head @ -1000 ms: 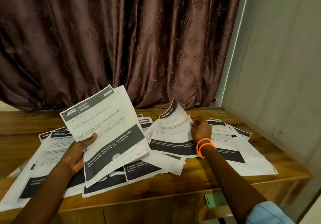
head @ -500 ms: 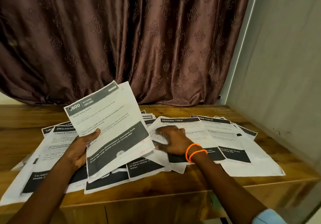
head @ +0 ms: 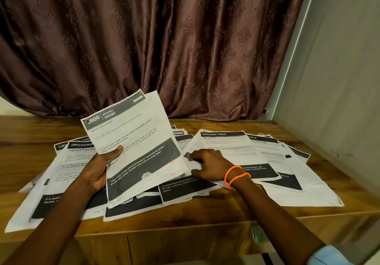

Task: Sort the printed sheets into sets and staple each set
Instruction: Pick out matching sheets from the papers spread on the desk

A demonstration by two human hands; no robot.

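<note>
My left hand (head: pixel 102 167) grips a small stack of printed sheets (head: pixel 139 147) headed "KITCHEN", tilted up above the table, thumb on the front page. My right hand (head: pixel 209 163), with orange bands at the wrist, rests palm down on the loose sheets, fingers curled onto the paper just right of the held stack. Under and beside it lies a sheet headed "DRESSING TABLE" (head: pixel 224 143). Several more printed sheets (head: pixel 287 174) with dark header and footer bars are spread overlapping across the table. No stapler is visible.
The wooden table (head: pixel 333 184) ends at a front edge close to me, with a drawer front below. A brown patterned curtain (head: pixel 164 48) hangs behind it. A pale wall (head: pixel 339 100) closes the right side.
My right hand let down the sheet it was lifting at the right and moved left onto the pile beside the held stack. The left hand's stack stayed raised.
</note>
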